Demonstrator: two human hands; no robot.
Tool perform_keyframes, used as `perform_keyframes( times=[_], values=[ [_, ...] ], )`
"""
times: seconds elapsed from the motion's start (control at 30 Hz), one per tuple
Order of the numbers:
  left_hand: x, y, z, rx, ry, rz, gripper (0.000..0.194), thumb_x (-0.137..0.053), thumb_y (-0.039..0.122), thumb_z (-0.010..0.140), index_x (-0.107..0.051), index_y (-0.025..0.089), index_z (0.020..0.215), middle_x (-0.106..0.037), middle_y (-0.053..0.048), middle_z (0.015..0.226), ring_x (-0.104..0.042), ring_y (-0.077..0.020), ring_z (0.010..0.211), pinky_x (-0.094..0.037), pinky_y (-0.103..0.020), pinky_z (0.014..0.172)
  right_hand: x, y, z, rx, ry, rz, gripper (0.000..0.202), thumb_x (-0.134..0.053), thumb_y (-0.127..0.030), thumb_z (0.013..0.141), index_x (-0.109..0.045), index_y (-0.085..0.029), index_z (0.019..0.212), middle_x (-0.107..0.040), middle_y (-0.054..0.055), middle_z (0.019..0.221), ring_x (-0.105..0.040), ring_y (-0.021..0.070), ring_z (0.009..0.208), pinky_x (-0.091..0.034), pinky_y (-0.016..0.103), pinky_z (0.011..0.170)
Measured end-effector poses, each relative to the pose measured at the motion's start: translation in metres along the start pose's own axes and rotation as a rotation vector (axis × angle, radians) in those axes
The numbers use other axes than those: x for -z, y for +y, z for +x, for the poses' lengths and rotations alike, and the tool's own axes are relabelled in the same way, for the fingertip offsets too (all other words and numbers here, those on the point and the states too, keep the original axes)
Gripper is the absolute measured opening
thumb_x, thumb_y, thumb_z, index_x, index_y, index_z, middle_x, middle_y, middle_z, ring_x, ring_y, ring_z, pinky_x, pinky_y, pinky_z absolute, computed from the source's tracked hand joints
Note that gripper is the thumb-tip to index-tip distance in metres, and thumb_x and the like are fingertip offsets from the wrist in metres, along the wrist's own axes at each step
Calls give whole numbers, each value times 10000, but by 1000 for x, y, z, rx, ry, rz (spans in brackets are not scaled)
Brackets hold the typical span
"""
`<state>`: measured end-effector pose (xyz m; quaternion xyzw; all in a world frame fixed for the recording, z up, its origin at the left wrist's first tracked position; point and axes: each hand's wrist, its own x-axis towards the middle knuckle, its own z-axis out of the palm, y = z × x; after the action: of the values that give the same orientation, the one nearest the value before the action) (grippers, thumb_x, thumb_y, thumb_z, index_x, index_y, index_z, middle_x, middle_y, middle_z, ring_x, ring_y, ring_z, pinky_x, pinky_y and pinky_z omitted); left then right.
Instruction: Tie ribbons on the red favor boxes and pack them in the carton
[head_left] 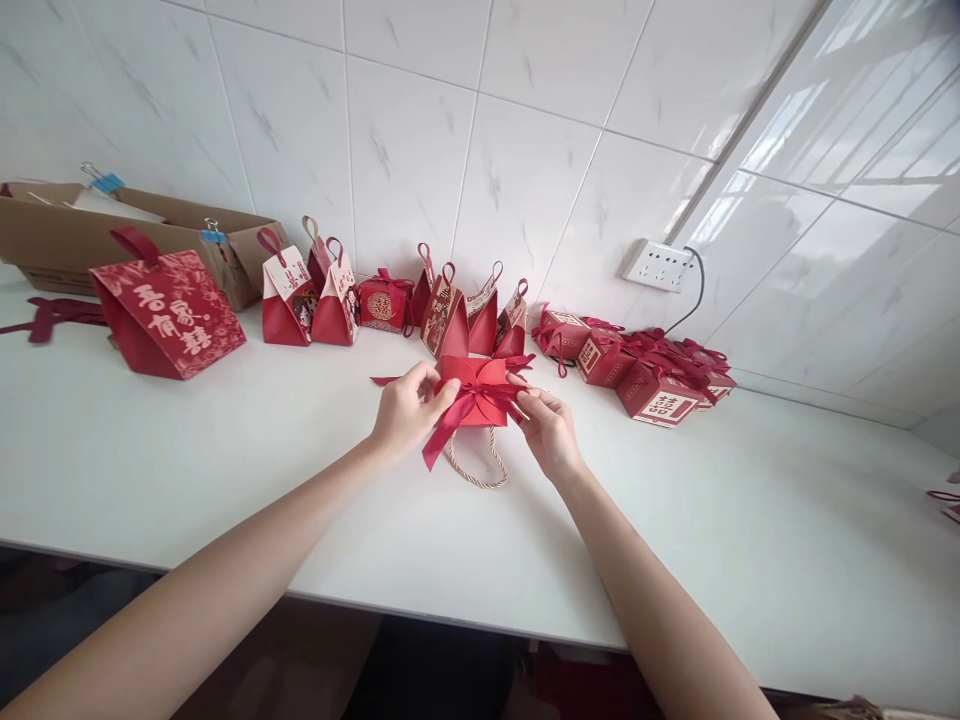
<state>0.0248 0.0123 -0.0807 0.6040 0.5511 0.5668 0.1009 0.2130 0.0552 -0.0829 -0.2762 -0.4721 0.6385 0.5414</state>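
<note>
A small bright red box (491,412) with curved top flaps sits at the middle of the white table. A dark red ribbon (454,428) lies knotted or bowed across its top, with tails spreading to both sides. My left hand (409,408) pinches the ribbon at the box's left side. On the right side, my right hand (547,425) has its fingers closed on the ribbon. A twisted gold cord handle (480,484) loops from the box toward me and rests on the table.
Behind stand several red gift boxes (446,318) along the tiled wall. Several ribboned boxes (651,395) cluster at right, below a power strip (660,266). A large red box (171,318), loose ribbon (64,312) and a cardboard carton (37,240) are at left. The white table's (360,560) front edge is near me.
</note>
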Motion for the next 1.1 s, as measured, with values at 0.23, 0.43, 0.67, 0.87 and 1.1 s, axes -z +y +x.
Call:
perform_keyframes(
  times=[0.23,0.43,0.67,0.87,1.1],
  values=[
    [-2,5,4,195,-68,-121,757,-721,426,575,-381,202,1212,-399,-124,1276,-460,-282,1172,-420,-419,946,-7,3,-4,38,-77,-47,233,-754,-338,664,-588,-206,568,-650,29,1181,-589,255,1063,-454,417,928],
    [2,7,6,295,-270,-291,641,-694,363,647,-370,225,1183,-541,-38,1084,-564,-215,1024,-469,-360,878,3,4,2,125,-200,-145,350,-828,-329,599,-664,-260,901,-642,29,1156,-558,239,1127,-459,392,939],
    [4,9,9,322,-276,-323,541,-716,312,606,-392,218,1029,-533,9,918,-573,-171,882,-475,-314,774,12,-18,0,-21,-352,-389,340,-791,-421,631,-676,-193,855,-658,35,912,-609,182,855,-508,348,803],
    [3,14,7,362,-246,-349,594,-738,320,597,-374,221,1056,-532,6,924,-571,-173,896,-465,-313,795,4,-20,-5,-185,-347,-425,319,-775,-446,633,-635,-169,709,-592,-17,665,-566,109,595,-497,292,656],
    [0,12,4,357,-217,-311,576,-733,336,628,-346,226,1040,-518,-22,1009,-563,-181,964,-469,-308,803,-3,-28,-11,-211,-386,-666,314,-750,-436,649,-615,-158,594,-638,12,590,-581,126,584,-485,301,647]
  ],
)
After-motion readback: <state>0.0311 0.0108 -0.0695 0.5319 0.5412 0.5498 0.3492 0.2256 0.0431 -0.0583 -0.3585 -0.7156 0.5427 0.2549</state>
